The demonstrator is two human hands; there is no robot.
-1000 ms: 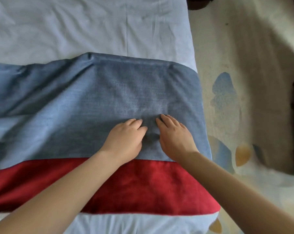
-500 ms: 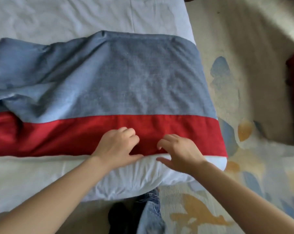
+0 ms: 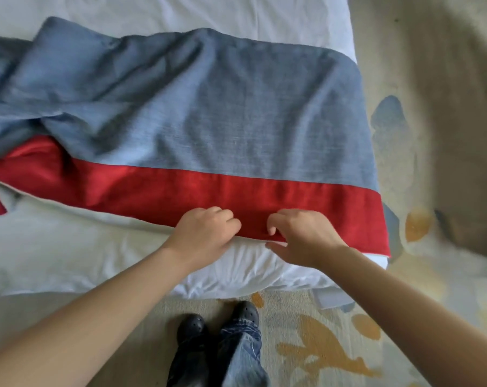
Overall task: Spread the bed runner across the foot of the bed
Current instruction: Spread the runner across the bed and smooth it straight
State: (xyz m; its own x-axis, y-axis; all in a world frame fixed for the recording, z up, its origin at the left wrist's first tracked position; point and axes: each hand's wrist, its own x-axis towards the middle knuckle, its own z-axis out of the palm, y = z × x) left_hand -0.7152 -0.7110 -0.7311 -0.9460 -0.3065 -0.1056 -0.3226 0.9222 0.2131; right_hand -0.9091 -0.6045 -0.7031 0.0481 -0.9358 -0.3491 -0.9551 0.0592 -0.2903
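White bed bears rumpled blue-and-red bed runner.

The bed runner, grey-blue with a red near band, is laid across the white bed, flat at the right and rumpled at the left.

Soft, moderately bright daylight, no glare. Motion smear right of the right hand, blurring the carpet. Gentle shadows in bed runner folds up-left of the left hand. Wide-angle bending toward edges; sharpest around both hands.
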